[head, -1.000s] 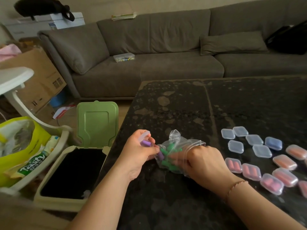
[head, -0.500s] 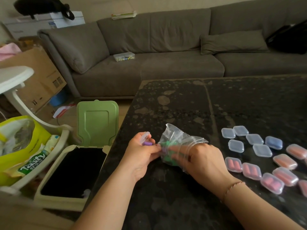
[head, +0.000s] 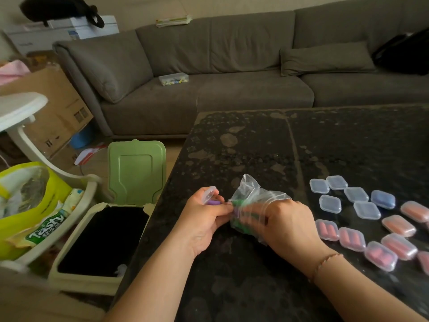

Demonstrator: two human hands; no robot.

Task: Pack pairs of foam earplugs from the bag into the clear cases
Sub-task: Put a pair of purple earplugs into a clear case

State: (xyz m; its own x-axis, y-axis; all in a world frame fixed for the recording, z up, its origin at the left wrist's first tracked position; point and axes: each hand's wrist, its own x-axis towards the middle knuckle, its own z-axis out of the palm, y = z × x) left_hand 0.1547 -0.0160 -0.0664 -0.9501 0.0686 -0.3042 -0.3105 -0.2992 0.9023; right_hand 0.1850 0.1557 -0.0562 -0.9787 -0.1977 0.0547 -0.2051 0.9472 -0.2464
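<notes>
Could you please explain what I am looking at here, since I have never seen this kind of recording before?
There is no machine: a person wears a camera on the head, looking down at their own two hands. The left hand holds an open clear case with a purple earplug in it. The right hand reaches into a clear plastic bag of green and purple earplugs. On the dark table, to the right, lie empty clear cases, one blue-filled case and several pink or orange filled cases. An open bin stands beside the table.
</notes>
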